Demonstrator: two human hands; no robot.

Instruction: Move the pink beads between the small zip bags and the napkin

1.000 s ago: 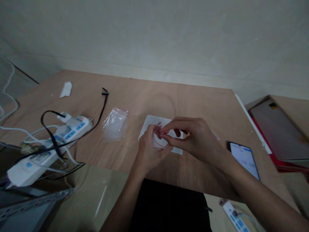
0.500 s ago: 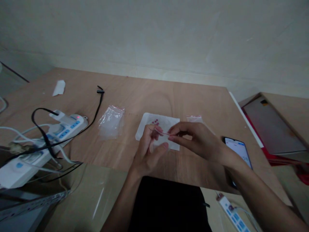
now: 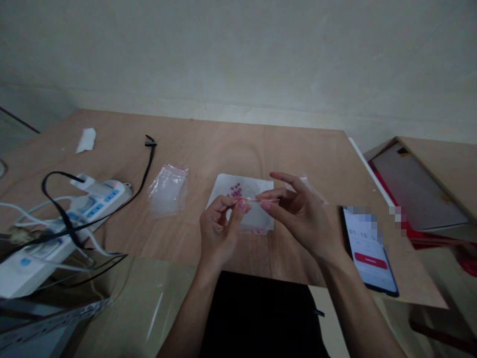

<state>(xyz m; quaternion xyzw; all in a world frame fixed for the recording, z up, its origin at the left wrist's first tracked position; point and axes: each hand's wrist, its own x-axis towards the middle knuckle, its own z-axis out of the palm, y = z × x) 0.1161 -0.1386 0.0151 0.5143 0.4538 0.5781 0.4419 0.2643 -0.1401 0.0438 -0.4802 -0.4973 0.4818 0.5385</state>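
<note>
My left hand [image 3: 219,223] pinches one end of the red-lined top edge of a small clear zip bag [image 3: 255,229]. My right hand [image 3: 303,216] grips the other end with the thumb and a finger, its index finger raised. The bag seems to hang below my fingers, with faint pinkish spots near its bottom. Behind it lies a white paper sheet [image 3: 253,185] on the wooden table. Several small dark-pink beads [image 3: 235,190] are clustered on the sheet's left part, just beyond my left fingertips.
A stack of clear zip bags [image 3: 169,191] lies left of the sheet, and another clear bag [image 3: 311,189] is partly behind my right hand. A phone [image 3: 368,253] rests at the right. On the left are a white power strip [image 3: 100,199] and a black cable [image 3: 149,164].
My right hand has lifted and opened its index finger, and my left fingers have closed into a pinch. The bag's red edge now lies level between both hands. More beads show on the sheet.
</note>
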